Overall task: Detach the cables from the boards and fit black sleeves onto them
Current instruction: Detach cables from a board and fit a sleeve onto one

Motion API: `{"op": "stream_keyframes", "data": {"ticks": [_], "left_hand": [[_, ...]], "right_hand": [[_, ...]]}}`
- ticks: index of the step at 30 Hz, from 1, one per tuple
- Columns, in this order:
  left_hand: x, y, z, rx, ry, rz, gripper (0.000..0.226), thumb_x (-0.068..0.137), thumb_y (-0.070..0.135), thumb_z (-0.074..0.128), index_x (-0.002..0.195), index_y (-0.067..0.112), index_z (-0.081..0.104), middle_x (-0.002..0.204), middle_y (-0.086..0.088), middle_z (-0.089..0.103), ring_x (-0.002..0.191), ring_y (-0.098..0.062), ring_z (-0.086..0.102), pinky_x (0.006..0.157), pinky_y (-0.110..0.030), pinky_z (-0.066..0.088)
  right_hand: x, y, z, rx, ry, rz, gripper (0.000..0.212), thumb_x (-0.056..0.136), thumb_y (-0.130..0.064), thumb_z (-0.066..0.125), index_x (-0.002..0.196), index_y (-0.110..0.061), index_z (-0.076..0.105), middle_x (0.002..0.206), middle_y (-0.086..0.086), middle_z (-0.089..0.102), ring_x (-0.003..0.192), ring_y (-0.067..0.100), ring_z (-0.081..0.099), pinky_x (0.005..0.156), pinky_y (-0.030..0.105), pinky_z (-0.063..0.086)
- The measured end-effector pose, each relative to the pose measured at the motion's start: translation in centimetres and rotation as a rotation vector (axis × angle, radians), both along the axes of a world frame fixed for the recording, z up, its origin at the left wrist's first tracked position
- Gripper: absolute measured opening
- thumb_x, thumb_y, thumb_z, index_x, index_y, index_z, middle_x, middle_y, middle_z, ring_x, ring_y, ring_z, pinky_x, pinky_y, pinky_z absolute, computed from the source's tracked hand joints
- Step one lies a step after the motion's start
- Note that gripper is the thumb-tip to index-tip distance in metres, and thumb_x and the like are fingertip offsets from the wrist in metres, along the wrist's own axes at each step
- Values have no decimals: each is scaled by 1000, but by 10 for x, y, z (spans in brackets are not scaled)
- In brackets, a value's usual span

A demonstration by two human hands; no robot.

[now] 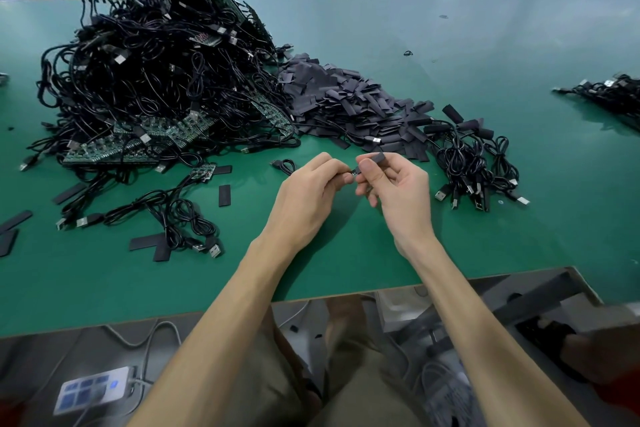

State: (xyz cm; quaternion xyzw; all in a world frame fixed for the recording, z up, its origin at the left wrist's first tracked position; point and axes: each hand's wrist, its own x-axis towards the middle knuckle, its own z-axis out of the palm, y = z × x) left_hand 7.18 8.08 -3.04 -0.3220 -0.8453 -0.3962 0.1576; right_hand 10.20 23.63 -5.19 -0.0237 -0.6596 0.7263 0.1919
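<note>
**Sleeve and cable end, pinched tip to tip**

My hands meet above the green table [381, 253], close to its near edge. My left hand [308, 191] has its fingers curled in and pinches the cable end [354, 172] between thumb and fingertips. My right hand [398, 191] pinches a black sleeve [375, 159] between thumb and forefinger, with its other fingers loosely curled below. The sleeve's near end sits right at the cable end; I cannot tell whether it is on it yet.

A short loop of cable [285, 166] lies on the table just beyond my left hand. Far left is the big heap of cables and boards [156, 80], and the pile of loose sleeves [346, 100] lies against its right side. To the right of my right hand lies a bundle of sleeved cables [474, 163]. A few stray sleeves [224, 195] and one small board [204, 172] with its cable attached lie to my left.
</note>
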Motion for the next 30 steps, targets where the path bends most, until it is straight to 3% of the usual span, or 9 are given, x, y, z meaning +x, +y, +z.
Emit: {"op": "stream_keyframes", "data": {"ticks": [7,16,30], "left_hand": [[-1,0,0,8,38,63,16,102,10,57,99,0,69,92,-10,61,77,-36,57,67,-51,50],[0,2,-2,-58,116,42,14,101,12,60,100,3,71,87,-5,57,68,-35,55,63,-49,51],[-4,0,-8,-59,114,69,14,102,10,58,98,3,69,88,-6,59,70,-38,57,64,-51,52]], "right_hand": [[-2,1,-1,1,-6,17,5,94,-13,73,99,-12,74,83,0,77,69,10,68,54,18,46],[0,0,0,-2,35,-9,4,95,-10,72,93,-12,74,72,-2,72,59,9,62,51,16,43],[-1,1,-1,61,4,17,6,92,-14,74,93,-20,75,73,0,72,63,12,61,54,20,44]]}}
